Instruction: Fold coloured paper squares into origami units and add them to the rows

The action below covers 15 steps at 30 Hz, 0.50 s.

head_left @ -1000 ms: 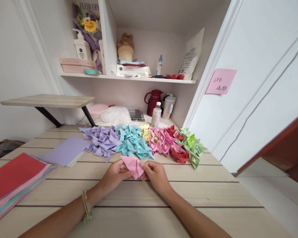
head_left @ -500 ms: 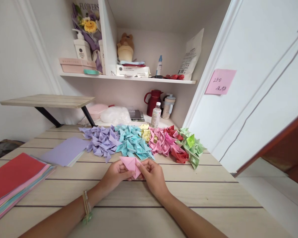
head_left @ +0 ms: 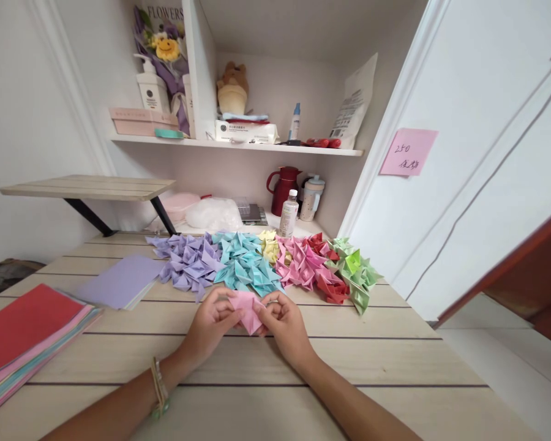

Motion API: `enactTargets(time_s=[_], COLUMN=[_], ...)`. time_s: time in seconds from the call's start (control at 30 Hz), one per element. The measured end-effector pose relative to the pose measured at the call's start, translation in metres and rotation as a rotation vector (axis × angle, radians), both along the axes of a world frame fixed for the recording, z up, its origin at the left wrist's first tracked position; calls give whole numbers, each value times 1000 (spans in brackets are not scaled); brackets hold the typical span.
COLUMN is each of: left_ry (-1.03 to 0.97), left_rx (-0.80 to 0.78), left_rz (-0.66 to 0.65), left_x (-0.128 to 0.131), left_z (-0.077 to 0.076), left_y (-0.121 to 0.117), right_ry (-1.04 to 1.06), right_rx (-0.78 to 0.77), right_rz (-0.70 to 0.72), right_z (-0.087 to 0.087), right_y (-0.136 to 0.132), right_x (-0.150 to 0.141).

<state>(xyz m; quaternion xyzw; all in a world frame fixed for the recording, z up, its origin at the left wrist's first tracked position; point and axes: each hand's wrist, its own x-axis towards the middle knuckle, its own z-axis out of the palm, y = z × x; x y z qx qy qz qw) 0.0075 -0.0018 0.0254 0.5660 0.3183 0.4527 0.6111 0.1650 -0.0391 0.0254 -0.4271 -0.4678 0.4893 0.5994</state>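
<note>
A small folded pink paper piece [head_left: 247,308] is held between both hands just above the wooden table [head_left: 376,361]. My left hand [head_left: 210,324] pinches its left side, fingers curled over the top. My right hand [head_left: 284,323] grips its right side, thumb and fingers closed on the paper. Just beyond the hands lies a row of finished folded paper shapes: purple [head_left: 188,260], blue [head_left: 245,266], yellow [head_left: 270,244], pink [head_left: 296,262], red [head_left: 328,278] and green [head_left: 356,269].
A stack of coloured paper sheets [head_left: 22,334] lies at the left, and a purple stack [head_left: 122,280] sits nearer the middle. A water bottle [head_left: 289,213], red jug [head_left: 283,187] and shelf items stand behind. A white door [head_left: 477,153] is at the right.
The pink piece has been folded smaller and more crumpled between the hands. Both hands have closed in over it, the fingers curling further round the paper.
</note>
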Motion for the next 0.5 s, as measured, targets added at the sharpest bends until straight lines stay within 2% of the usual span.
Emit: enactTargets(time_s=[0.17, 0.3, 0.5], left_ry=[80, 27, -57], left_rx=[-17, -63, -145], left_rz=[14, -28, -87], left_x=[-2, 1, 8], left_z=[2, 1, -1], left_y=[2, 0, -7], right_ry=[-46, -103, -373], right_rx=[-12, 2, 139], right_rz=[-42, -94, -223], right_z=[0, -1, -3], right_y=[-1, -2, -5], right_x=[1, -2, -6])
